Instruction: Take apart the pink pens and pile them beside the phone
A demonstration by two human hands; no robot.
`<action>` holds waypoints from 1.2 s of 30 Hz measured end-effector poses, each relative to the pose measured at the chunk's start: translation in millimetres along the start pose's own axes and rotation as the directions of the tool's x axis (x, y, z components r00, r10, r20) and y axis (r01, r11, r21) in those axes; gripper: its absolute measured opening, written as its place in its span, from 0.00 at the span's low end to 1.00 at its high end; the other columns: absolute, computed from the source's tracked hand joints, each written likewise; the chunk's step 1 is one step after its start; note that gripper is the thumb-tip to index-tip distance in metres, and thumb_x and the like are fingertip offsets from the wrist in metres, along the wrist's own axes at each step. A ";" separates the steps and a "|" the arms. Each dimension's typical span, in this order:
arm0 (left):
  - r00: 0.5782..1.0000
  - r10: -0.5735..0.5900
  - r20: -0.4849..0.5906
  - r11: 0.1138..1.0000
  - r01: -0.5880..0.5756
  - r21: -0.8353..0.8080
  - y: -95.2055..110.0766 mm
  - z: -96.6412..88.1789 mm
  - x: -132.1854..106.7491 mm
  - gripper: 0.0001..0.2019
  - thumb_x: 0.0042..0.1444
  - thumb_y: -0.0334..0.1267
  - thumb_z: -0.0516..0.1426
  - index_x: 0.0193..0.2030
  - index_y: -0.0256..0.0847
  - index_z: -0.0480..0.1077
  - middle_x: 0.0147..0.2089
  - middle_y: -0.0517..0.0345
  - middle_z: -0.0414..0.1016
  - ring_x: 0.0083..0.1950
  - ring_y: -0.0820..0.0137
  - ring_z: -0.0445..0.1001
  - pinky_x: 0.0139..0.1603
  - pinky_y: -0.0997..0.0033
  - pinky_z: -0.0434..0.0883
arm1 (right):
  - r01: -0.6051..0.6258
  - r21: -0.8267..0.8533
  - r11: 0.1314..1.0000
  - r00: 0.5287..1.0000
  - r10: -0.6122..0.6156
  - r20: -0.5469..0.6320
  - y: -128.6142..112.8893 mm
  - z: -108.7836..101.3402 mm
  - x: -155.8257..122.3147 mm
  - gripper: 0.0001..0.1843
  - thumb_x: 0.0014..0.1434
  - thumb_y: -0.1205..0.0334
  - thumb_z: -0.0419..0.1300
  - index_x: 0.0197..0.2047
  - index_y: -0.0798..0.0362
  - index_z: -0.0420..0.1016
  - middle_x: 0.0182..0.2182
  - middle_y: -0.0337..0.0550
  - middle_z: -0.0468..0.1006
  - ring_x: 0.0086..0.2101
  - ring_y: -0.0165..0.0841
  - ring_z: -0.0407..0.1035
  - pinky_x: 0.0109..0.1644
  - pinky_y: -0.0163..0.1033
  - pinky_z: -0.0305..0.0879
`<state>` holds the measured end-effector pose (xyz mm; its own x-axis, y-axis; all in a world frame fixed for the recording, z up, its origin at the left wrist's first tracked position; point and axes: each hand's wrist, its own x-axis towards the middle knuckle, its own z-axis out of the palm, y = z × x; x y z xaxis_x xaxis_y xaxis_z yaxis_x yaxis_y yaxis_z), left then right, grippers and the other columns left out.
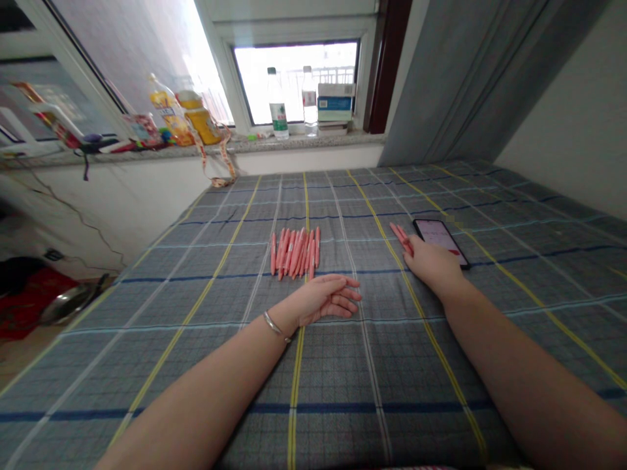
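The right hand (434, 262) holds pens (400, 235), apparently mid-sorting, likely needing careful release next; the left hand (327, 299) is loosely open.

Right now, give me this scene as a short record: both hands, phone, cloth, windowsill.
left hand: loosely open, nearest the row of pink pens
right hand: gripping some pink pens, exact count unclear
phone: screen up, partly hidden by right hand
cloth: grey, checked
windowsill: includes two clear bottles, boxes
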<state>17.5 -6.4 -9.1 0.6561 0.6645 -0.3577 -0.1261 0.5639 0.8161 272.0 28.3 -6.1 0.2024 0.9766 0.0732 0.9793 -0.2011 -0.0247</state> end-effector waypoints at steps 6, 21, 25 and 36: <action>1.000 0.005 0.004 1.000 -0.005 0.001 0.1 -0.1 -0.1 0.11 0.59 0.35 0.49 0.43 0.32 0.68 0.34 0.49 0.75 0.29 0.73 0.74 0.31 0.73 0.72 | 0.010 -0.024 1.000 0.999 -0.010 -0.038 -0.5 5.8 2.3 0.21 0.61 0.55 0.44 0.53 0.45 0.69 0.34 0.55 0.78 0.34 0.45 0.72 0.33 0.45 0.62; 0.774 0.617 0.145 -0.382 0.134 0.914 14.8 -8.6 -15.1 0.13 0.60 0.39 0.46 0.41 0.40 0.70 0.39 0.52 0.68 0.41 0.66 0.69 0.40 0.65 0.69 | 0.054 0.018 0.998 0.988 -0.051 -0.143 -16.3 -9.7 -15.6 0.23 0.59 0.52 0.45 0.55 0.46 0.66 0.35 0.51 0.78 0.34 0.44 0.73 0.33 0.44 0.63; 0.638 0.743 0.200 -0.480 0.300 0.824 16.3 -20.5 -13.1 0.12 0.55 0.38 0.52 0.44 0.38 0.69 0.47 0.47 0.67 0.53 0.56 0.64 0.53 0.52 0.61 | 0.216 0.139 0.966 0.971 -0.198 -0.135 -26.4 -8.5 -24.9 0.21 0.58 0.51 0.48 0.51 0.45 0.70 0.40 0.48 0.77 0.39 0.41 0.71 0.35 0.40 0.63; 0.586 0.788 0.186 -0.479 0.395 0.784 15.8 -31.8 -0.5 0.21 0.54 0.32 0.49 0.56 0.34 0.62 0.58 0.44 0.63 0.60 0.55 0.58 0.61 0.47 0.50 | 0.307 0.300 0.903 0.943 -0.331 0.029 -40.4 2.5 -27.9 0.18 0.57 0.53 0.49 0.46 0.45 0.73 0.28 0.40 0.78 0.29 0.35 0.70 0.26 0.34 0.52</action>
<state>-8.5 17.7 -10.5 0.4236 0.7431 0.5181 0.9030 -0.3916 -0.1766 226.7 9.4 -9.6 -0.1333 0.9899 0.0484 0.9436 0.1417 -0.2993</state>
